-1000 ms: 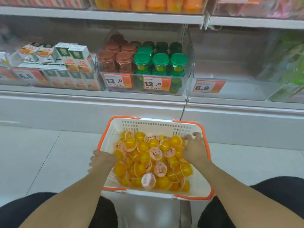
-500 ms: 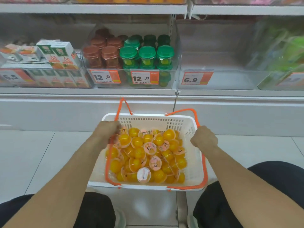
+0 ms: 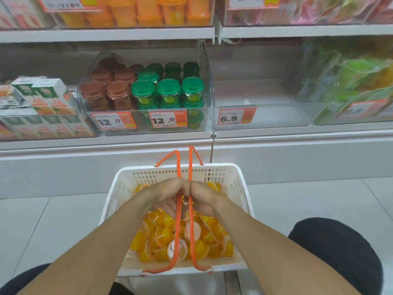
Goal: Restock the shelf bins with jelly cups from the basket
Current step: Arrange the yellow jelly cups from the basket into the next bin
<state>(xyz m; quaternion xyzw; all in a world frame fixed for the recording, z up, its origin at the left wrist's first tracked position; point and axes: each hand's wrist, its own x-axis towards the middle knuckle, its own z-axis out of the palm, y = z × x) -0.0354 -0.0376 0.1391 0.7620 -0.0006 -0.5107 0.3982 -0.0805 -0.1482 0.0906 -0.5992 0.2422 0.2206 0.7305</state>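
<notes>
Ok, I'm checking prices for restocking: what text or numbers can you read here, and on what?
"12.0": orange-and-white price tag below the brown-lidded cups.
"12.0": orange-and-white price tag below the green-lidded cups.
"6.9": price tag on the empty clear plastic bin.
".08": white-and-green juice cartons.
Top-shelf and far-right tags: cropped or blurred, unreadable.
</notes>
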